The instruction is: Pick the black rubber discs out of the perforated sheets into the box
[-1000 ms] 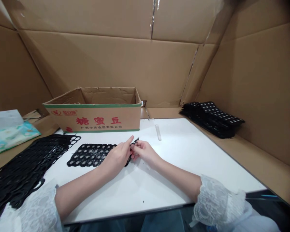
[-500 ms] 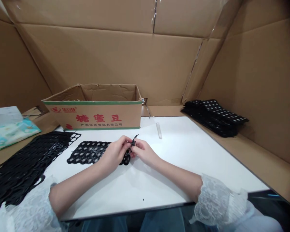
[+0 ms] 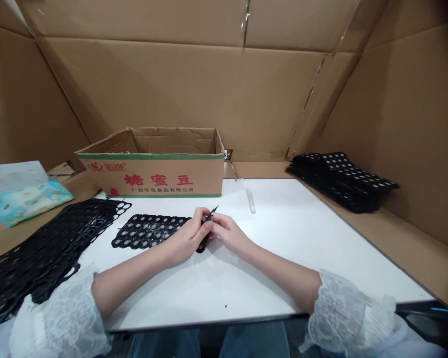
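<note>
A black sheet with rows of round, pale-centred holes [image 3: 145, 231] lies flat on the white table, its right end raised between my hands. My left hand [image 3: 188, 236] is closed on that end, thumb and fingers pinching it. My right hand [image 3: 227, 232] meets it from the right, fingertips pressed together at the same edge. A thin dark pointed piece [image 3: 212, 213] sticks up between the fingertips; whether it belongs to the sheet I cannot tell. The fingers hide most of the gripped part.
Black perforated sheets [image 3: 52, 243] are piled at left, and another black stack [image 3: 343, 181] sits at right. An open cardboard box [image 3: 171, 176] stands behind, with a tissue pack [image 3: 30, 199] to its left. A small translucent stick [image 3: 250, 200] lies on the white table [image 3: 283, 248]. Cardboard walls surround it.
My hands have drawn closer together at the sheet's right end, and the left fingers now cover more of it. The whole view has shifted slightly.
</note>
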`<state>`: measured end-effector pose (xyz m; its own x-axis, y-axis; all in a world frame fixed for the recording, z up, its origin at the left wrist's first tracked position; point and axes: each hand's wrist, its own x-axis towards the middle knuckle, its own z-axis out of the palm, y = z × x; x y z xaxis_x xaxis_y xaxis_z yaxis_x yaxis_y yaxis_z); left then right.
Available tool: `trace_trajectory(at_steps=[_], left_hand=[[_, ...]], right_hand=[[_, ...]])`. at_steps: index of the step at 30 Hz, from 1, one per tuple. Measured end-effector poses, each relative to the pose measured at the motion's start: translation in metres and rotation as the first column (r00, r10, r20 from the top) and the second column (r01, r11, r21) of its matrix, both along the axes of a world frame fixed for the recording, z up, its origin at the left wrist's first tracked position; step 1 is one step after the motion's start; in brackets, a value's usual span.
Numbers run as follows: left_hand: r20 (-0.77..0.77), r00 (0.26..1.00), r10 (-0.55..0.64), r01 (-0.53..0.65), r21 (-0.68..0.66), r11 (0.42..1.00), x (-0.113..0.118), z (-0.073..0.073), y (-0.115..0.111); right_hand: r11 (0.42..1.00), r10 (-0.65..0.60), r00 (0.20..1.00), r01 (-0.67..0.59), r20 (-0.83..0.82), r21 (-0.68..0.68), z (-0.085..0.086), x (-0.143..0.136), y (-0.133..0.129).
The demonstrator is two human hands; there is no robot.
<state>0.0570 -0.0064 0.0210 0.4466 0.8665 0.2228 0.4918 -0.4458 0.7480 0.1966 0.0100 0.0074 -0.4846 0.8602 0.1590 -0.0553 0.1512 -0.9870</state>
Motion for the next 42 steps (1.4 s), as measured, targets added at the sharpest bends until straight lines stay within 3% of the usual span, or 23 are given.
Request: trace_trajectory(at_steps=[5,7,9,11,13,18,21,23,26,29,31,37,40,42], left_hand=[[0.117,0.991,-0.064,0.075,-0.093,0.993,-0.008,0.0,0.007],[0.134,0.991,-0.024,0.033,-0.072,0.997,-0.014,0.0,0.015],[0.124,0.979,0.159,-0.166,0.051,0.985,-0.025,0.001,0.026],[0.155,0.886,0.437,-0.459,0.153,0.875,-0.039,0.003,0.039],[0.167,0.784,0.598,-0.62,0.148,0.771,-0.049,0.003,0.048],[0.046,0.923,0.381,-0.384,0.084,0.92,-0.027,-0.004,0.035],[0.007,0.95,0.312,-0.311,0.11,0.944,-0.007,-0.005,0.019],[-0.034,0.978,0.207,-0.204,0.091,0.975,-0.002,-0.003,0.012],[-0.142,0.986,0.083,-0.067,0.115,0.991,-0.007,0.0,0.01],[-0.271,0.961,0.058,-0.001,0.204,0.979,-0.017,0.001,0.012],[-0.275,0.961,0.033,0.032,0.229,0.973,-0.02,0.001,0.013],[0.016,0.999,-0.034,0.032,0.131,0.991,-0.015,0.001,0.009],[0.222,0.969,0.108,-0.13,0.089,0.988,-0.018,0.0,0.018],[0.418,0.867,0.273,-0.325,0.058,0.944,-0.027,0.0,0.029]], right_hand=[[0.997,0.059,0.998,-0.06,-0.016,-0.056,0.004,0.003,0.004],[0.996,0.066,0.998,-0.066,0.001,-0.06,0.006,0.004,0.004],[0.996,0.069,0.998,-0.069,0.008,-0.059,0.007,0.004,0.002],[0.996,0.079,0.997,-0.078,0.02,-0.034,0.008,0.005,0.001],[0.995,0.094,0.994,-0.095,0.048,0.023,0.009,0.006,-0.001],[0.996,0.06,0.997,-0.062,0.042,0.06,0.008,0.003,-0.001],[0.998,0.022,0.998,-0.025,0.05,0.062,0.006,0.003,0.0],[0.996,0.035,0.997,-0.04,0.062,0.085,0.004,0.003,0.0],[0.992,0.113,0.993,-0.115,0.037,0.048,0.002,0.003,0.002],[0.986,0.163,0.986,-0.164,0.028,0.02,0.001,0.004,0.001],[0.984,0.168,0.985,-0.171,0.049,0.058,0.002,0.005,-0.001],[0.99,0.094,0.994,-0.099,0.061,0.096,0.006,0.005,0.0],[0.994,0.084,0.996,-0.084,0.005,0.073,0.005,0.006,0.005],[0.994,0.067,0.998,-0.069,0.02,0.091,0.006,0.008,0.007]])
